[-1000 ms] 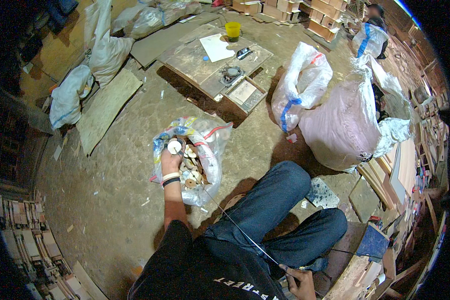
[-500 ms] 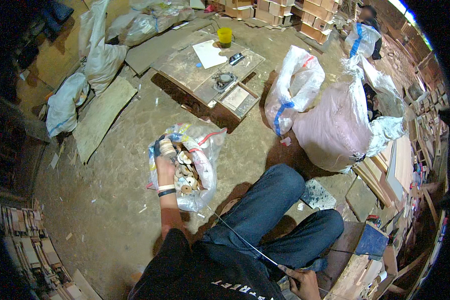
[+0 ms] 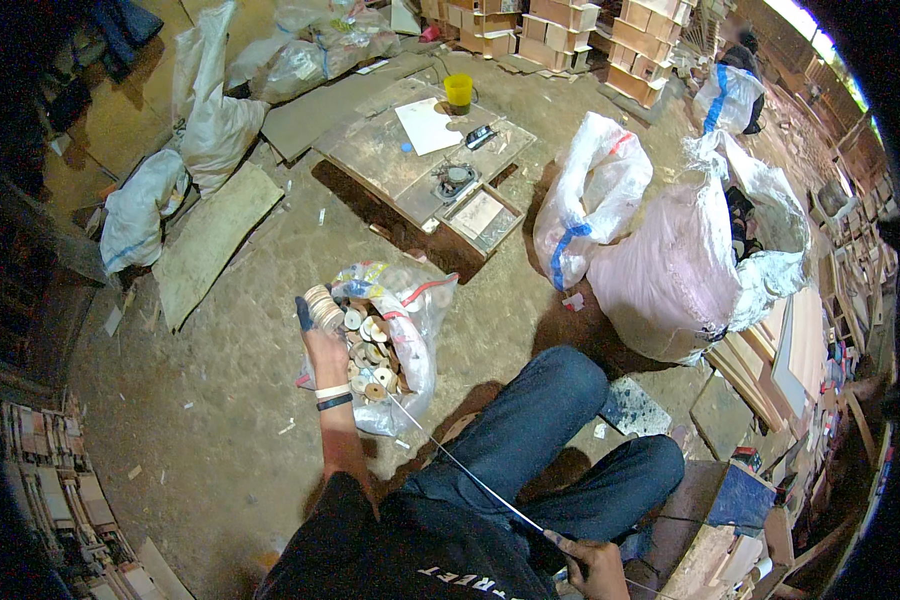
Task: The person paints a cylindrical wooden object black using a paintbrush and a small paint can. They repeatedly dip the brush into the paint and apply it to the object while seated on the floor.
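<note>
My left hand is closed round a stack of round wooden discs, at the left side of a clear plastic bag. Many loose discs with centre holes fill the bag, which lies open on the floor in front of me. At the lower right, my right hand grips a long thin rod. The rod slants up across my leg, and its far tip reaches the discs at the bag's near end.
Beyond the bag stands a low wooden platform bearing a yellow cup. Large white sacks stand to the right, others at the far left. Wood pieces lie at the right, and stacked wooden boxes at the back.
My left hand has drawn the stack slightly left and down, toward the bag's edge. The rod's far tip has moved up and left, from beside the bag onto the discs.
</note>
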A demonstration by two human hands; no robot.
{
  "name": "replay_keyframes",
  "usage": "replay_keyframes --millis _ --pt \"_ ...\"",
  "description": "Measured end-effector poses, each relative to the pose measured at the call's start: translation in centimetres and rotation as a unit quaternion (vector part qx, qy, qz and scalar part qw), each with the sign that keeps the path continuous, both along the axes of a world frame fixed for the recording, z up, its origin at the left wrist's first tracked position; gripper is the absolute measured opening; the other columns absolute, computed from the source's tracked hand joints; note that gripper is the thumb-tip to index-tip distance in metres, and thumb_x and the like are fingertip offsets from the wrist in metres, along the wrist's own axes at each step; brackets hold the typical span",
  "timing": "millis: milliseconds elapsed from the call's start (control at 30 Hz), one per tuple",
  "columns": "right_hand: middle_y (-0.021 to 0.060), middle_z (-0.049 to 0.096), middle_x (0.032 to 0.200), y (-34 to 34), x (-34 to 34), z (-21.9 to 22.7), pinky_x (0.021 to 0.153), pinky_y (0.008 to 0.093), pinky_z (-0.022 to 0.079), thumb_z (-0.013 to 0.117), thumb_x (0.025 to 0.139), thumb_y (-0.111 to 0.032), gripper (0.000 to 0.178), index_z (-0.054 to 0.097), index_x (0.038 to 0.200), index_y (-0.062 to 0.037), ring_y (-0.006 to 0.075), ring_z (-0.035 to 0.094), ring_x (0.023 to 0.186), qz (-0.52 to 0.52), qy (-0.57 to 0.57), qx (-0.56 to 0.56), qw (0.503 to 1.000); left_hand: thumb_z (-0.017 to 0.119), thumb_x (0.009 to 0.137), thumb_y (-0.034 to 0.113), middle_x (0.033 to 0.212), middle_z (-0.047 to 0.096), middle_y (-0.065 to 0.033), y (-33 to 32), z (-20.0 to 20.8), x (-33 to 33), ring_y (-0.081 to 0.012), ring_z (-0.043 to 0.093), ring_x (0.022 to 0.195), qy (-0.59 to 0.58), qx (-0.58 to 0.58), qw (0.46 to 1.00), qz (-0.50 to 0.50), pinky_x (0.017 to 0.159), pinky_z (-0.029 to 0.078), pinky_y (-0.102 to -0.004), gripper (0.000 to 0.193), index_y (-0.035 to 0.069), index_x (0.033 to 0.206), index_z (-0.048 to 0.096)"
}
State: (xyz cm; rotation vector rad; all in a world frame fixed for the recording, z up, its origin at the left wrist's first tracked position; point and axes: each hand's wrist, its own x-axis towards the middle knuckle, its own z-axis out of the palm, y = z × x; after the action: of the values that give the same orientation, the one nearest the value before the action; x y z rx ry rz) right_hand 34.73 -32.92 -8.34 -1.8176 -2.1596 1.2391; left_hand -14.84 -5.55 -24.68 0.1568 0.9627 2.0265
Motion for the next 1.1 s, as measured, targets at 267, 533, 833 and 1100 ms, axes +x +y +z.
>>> replay_keyframes --millis 267,533,833,1100 --pt "0.0146 0.068 0.087 -0.6 0.5 0.6 0.071 0.0433 0.055 0.067 0.077 -0.006 0.058 0.065 0.132 -0.0249 0.0351 0.066 0.075 0.016 -0.031 0.011 0.999 0.05 0.106 0.042 0.107 0.071 -0.0073 -0.2 -0.2 0.1 -0.021 0.069 0.093 0.103 -0.008 0.994 0.041 0.08 0.057 -0.036 0.041 0.005 0.116 0.065" --pt "0.0117 0.059 0.075 0.9 -3.2 -0.6 0.064 0.0433 0.056 0.07 0.068 0.0 0.088 0.055 0.147 -0.0362 0.0324 0.063 0.065 0.001 0.004 0.067 0.998 0.049 0.107 0.027 0.125 0.065 -0.0117 -2.4 0.8 6.4 -0.025 0.065 0.111 0.057 0.06 0.993 -0.087 0.096 0.053 -0.0369 0.035 0.003 0.131 0.058" --pt "0.0163 0.07 0.088 0.1 -0.5 0.3 0.071 0.0392 0.057 0.068 0.087 -0.004 0.057 0.061 0.141 -0.0198 0.0334 0.07 0.078 -0.141 0.155 0.16 0.965 0.069 0.097 0.021 0.103 0.067 -0.0129 -3.8 14.8 15.3 -0.0237 0.065 0.094 0.419 0.098 0.831 -0.352 0.085 0.053 -0.0379 0.028 -0.003 0.11 0.063" --pt "0.02 0.074 0.098 -6.5 1.1 -0.6 0.074 0.039 0.056 0.071 0.096 -0.024 0.034 0.07 0.127 -0.0093 0.0253 0.074 0.081 -0.241 0.19 0.008 0.952 0.07 0.098 0.029 0.084 0.068 -0.0103 -1.2 18.5 20.7 -0.021 0.066 0.073 0.204 0.171 0.836 -0.481 0.068 0.053 -0.0336 0.03 0.0 0.094 0.065"
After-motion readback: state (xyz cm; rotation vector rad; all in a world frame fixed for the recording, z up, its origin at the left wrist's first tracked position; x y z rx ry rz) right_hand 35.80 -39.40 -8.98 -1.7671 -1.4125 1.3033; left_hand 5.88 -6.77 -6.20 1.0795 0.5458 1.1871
